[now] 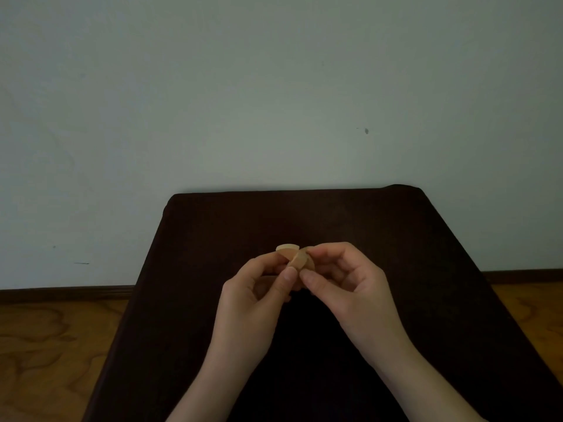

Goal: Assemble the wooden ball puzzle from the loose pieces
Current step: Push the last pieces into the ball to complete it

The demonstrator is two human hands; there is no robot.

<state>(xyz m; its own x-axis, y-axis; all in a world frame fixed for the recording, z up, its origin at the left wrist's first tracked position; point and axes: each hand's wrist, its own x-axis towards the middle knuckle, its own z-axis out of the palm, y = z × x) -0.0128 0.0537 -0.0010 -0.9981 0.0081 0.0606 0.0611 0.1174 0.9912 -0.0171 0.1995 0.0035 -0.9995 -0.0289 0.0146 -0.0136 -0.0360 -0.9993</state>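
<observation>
Partly joined wooden puzzle pieces [293,257], held up over a dark brown cloth-covered table [396,239], pinched from both sides. Left hand [259,287] gripped with thumb and curled fingers on the near-left edge; right hand [344,278] likewise curled round the right side, thumb pressed below. Beyond, a pale wall [274,86] and wooden floor [45,345].

Dark brown cloth-covered table [213,226] against a pale wall, on wooden floor [51,345].

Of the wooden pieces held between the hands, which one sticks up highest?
The pale rounded piece at the back, above the left hand. The darker piece in front lies lower, between both thumbs.
</observation>
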